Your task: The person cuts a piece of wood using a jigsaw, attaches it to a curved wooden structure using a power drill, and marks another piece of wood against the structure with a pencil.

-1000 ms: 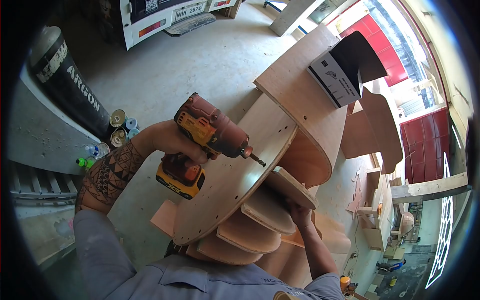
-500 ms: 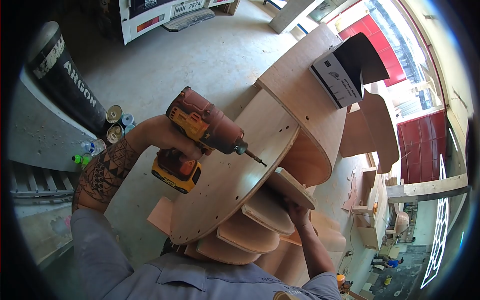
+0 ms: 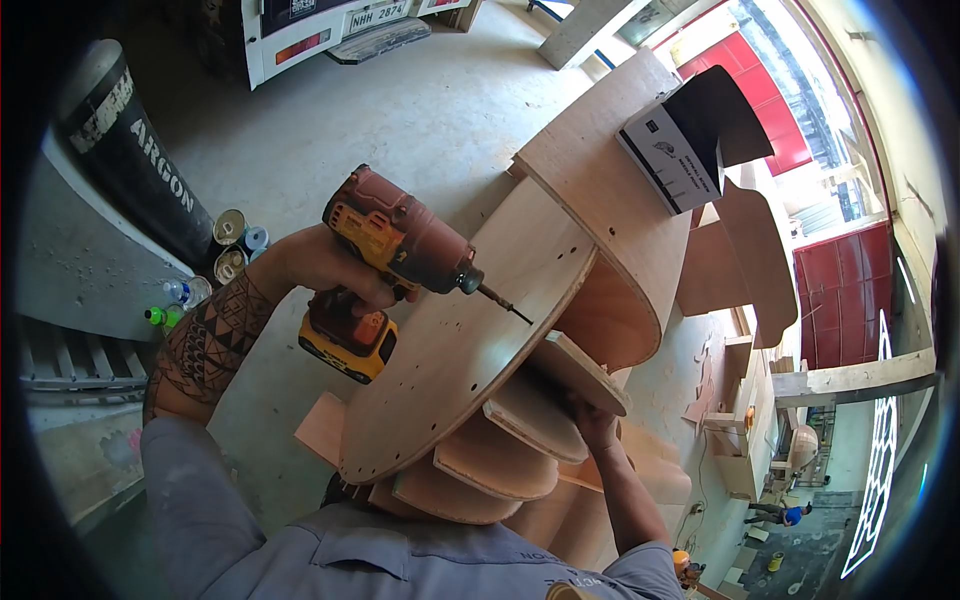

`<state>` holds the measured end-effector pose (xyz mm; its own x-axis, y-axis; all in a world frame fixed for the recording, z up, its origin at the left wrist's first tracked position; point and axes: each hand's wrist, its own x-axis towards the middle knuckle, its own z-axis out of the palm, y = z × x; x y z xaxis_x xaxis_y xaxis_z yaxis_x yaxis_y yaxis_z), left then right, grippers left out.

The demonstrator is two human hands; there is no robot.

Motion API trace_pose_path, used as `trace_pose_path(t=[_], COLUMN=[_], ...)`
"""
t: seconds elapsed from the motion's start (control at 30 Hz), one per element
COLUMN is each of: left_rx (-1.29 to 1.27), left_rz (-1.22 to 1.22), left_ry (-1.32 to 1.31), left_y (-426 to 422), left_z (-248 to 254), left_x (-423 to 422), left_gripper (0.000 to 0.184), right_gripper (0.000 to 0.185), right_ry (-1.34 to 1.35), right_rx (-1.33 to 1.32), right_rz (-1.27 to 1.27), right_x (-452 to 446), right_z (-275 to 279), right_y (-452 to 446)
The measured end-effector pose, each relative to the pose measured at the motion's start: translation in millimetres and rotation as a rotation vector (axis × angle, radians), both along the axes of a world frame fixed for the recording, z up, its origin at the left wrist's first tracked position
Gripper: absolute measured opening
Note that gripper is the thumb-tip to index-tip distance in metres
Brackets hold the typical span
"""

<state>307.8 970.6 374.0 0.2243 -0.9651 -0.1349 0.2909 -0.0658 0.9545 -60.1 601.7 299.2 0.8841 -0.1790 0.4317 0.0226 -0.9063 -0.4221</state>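
My left hand (image 3: pixel 345 272) is wrapped round the grip of a red and yellow cordless impact driver (image 3: pixel 405 235). Its long bit (image 3: pixel 505 303) points down to the right, the tip at or just above the face of a large curved plywood panel (image 3: pixel 440 370); contact cannot be told. Dark screw holes dot that panel. My right hand (image 3: pixel 597 425) grips the underside of a rounded plywood shelf piece (image 3: pixel 580 372), its fingers partly hidden behind the wood. Below it, more rounded plywood shelves (image 3: pixel 535 425) stick out from the panel's edge.
A white and black box (image 3: pixel 670 160) sits on the curved plywood top (image 3: pixel 600 150). At the left stand a black argon cylinder (image 3: pixel 140 160), several cans (image 3: pixel 230 228) and bottles (image 3: pixel 178 291). A white vehicle (image 3: pixel 340 40) is at the back; a distant person (image 3: pixel 790 515) stands lower right.
The impact driver has shifted slightly left and up, its bit tip staying near the same spot on the panel. My right hand keeps its grip on the shelf piece.
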Motion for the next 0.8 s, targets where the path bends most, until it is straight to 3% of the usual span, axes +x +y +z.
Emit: trace_pose_path(t=[0.27,0.37,0.47,0.8], left_rx=[-0.109,-0.037,-0.025,0.016], left_rz=[0.003,0.040,0.018,0.028], left_ry=[-0.042,-0.010,0.020,-0.057], left_y=[-3,0,0,0], left_z=[-5,-3,-1,8], left_x=[-3,-4,-4,-6], left_gripper=[0.028,0.024,0.032,0.021], right_gripper=[0.009,0.009,0.010,0.013], right_ry=[0.067,0.063,0.048,0.068], right_rx=[0.057,0.064,0.063,0.020], right_rz=[0.015,0.023,0.023,0.037], right_x=[-6,-3,-3,-6], right_z=[-7,-4,-4,-10], right_y=[-8,-6,-5,-12])
